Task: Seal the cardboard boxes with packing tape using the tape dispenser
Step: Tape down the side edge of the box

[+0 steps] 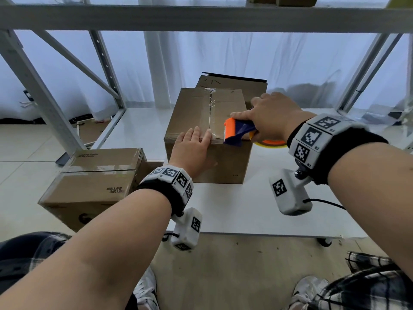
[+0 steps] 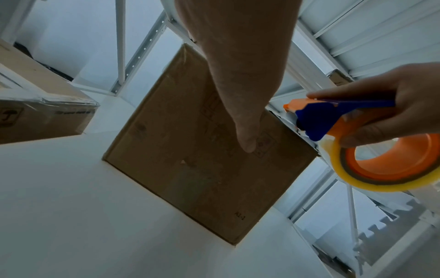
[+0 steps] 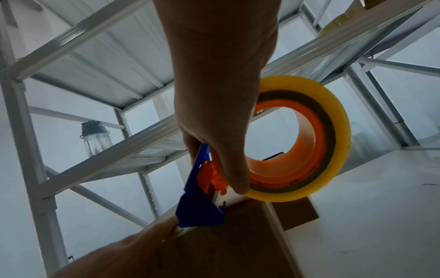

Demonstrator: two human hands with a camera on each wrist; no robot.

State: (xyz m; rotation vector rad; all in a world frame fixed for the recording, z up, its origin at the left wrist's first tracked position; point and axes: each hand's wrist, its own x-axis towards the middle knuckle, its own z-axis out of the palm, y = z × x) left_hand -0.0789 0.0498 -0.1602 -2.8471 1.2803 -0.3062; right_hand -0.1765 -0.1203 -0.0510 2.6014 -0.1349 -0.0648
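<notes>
A brown cardboard box (image 1: 196, 108) stands on the white shelf board (image 1: 257, 209), with clear tape along its top seam. My left hand (image 1: 194, 146) lies flat on the box's near top edge, fingers straight, thumb down the front face (image 2: 247, 139). My right hand (image 1: 270, 117) grips the orange and blue tape dispenser (image 1: 237, 130) with its yellowish tape roll (image 3: 333, 135). The dispenser's blade end sits at the box's near right top edge, just right of my left fingers. In the left wrist view the dispenser (image 2: 333, 120) is beside the box (image 2: 190, 159).
A second taped box (image 1: 93, 184) sits at the lower left, off the board. Another box (image 1: 237, 83) stands behind the first. Grey rack uprights (image 1: 44, 97) and a crossbeam (image 1: 201, 16) frame the shelf. A bottle (image 3: 96, 137) stands on a neighbouring shelf.
</notes>
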